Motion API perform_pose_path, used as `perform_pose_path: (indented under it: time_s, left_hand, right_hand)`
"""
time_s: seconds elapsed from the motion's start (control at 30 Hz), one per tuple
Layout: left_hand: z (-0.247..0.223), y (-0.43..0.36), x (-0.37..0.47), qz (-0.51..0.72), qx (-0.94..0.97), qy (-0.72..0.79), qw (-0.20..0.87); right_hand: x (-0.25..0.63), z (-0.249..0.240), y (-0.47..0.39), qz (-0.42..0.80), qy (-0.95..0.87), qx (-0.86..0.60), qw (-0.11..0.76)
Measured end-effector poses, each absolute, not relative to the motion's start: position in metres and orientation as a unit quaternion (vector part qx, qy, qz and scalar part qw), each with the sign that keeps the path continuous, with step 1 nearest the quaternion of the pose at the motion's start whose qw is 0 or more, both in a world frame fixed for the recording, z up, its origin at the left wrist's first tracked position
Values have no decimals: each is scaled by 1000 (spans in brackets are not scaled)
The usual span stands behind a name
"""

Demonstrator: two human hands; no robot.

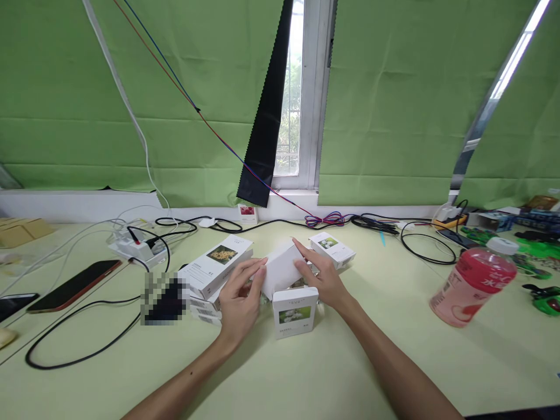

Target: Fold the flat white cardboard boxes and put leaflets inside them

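Between my two hands, a plain white box (282, 269) is held tilted above the table. My left hand (242, 297) grips its left side with fingers and thumb. At its right edge, my right hand (322, 274) has fingers and thumb pressed on the box. Just in front stands a small white box with a white-flower picture (295, 314), upright on the table. Beside my left hand lies a stack of longer white boxes, the top one with a yellow-flower picture (216, 265). Behind my right hand lies another white flower box (333, 249).
A pink bottle (475, 284) leans at the right, near green parts (546, 298). Black cables, a power strip (137, 245) and a phone (75, 286) are at the left. A small card (247, 213) stands by the wall.
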State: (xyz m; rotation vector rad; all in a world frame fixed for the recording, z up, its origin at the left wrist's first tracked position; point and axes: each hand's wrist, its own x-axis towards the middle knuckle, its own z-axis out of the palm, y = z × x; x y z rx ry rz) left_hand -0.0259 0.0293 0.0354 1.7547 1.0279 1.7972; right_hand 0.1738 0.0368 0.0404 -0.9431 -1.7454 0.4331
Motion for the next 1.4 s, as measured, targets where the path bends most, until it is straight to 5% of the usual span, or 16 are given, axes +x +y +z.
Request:
perform_pose_path:
  time_s: [1.4]
  left_hand:
    - [35, 32, -29, 650, 648, 363, 162]
  right_hand:
    - [172, 42, 36, 170, -691, -392, 583]
